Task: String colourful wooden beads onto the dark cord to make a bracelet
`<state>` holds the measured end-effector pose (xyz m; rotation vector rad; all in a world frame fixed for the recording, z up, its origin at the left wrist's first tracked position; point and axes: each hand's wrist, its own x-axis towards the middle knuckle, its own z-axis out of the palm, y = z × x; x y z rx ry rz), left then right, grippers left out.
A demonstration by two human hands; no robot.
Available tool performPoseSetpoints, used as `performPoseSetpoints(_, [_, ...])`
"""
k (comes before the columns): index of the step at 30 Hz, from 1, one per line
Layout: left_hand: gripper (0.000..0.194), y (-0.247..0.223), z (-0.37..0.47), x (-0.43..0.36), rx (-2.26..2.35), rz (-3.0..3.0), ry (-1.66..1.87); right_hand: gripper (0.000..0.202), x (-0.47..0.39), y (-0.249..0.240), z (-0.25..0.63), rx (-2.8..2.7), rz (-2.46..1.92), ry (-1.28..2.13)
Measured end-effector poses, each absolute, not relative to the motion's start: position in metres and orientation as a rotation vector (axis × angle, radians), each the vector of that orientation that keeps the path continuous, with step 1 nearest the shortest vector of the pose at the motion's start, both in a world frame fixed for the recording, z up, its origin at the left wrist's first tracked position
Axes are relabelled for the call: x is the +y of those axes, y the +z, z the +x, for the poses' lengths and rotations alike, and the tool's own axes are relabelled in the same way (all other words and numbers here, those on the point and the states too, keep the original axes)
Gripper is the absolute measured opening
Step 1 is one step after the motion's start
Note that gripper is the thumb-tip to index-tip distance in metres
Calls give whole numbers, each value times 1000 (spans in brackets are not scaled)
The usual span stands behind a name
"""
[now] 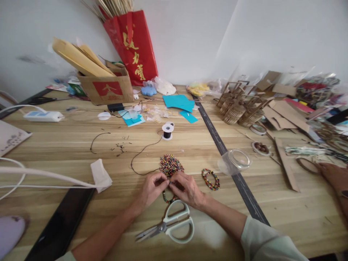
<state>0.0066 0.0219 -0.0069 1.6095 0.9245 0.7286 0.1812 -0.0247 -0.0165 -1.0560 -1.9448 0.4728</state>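
Note:
My left hand [154,187] and my right hand [187,187] meet at the front of a pile of small coloured beads [170,164]. Both are pinched on the black cord [139,152], which runs from a white spool [167,132] behind the pile. Below my fingers hangs part of a string of beads [169,199], partly covered by my right hand. Scissors with pale handles [178,224] lie just in front of my hands, blades pointing left. Right of my right hand rests a coiled beaded bracelet [210,179].
Black cord scraps [119,148] lie at left, near a white power strip [43,116]. Blue cards [178,103], a cardboard box [104,88] and a red bag [132,47] stand farther back. At right are a clear round container [239,159], small woven baskets [239,107] and another person's hand [334,177].

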Motion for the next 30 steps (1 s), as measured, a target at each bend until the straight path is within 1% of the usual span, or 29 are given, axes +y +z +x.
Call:
performPoseSetpoints(3, [17, -7, 6, 21, 949, 1640, 724, 9, -24, -17, 181, -1949, -1055, 486])
performPoseSetpoints(8, [11, -9, 6, 18, 929, 1541, 725, 10, -24, -16, 181, -1935, -1062, 490])
performPoseSetpoints(14, [26, -8, 5, 13, 891, 1541, 737, 9, -25, -13, 182, -1906, -1060, 498])
performPoseSetpoints(16, [28, -9, 5, 11, 880, 1615, 740, 8, -24, -14, 182, -1895, -1060, 495])
performPoseSetpoints(19, [25, -12, 4, 9, 926, 1778, 745, 8, -24, -15, 182, -1885, -1066, 508])
performPoseSetpoints(24, [14, -16, 0, 7, 957, 2174, 725, 10, -24, -16, 181, -1850, -1091, 551])
performPoseSetpoints(26, [11, -16, -1, 7, 905, 2325, 783, 12, -24, -15, 181, -1840, -1108, 568])
performPoseSetpoints(30, [14, -15, -2, 7, 805, 2554, 963, 15, -24, -13, 180, -1828, -1152, 615])
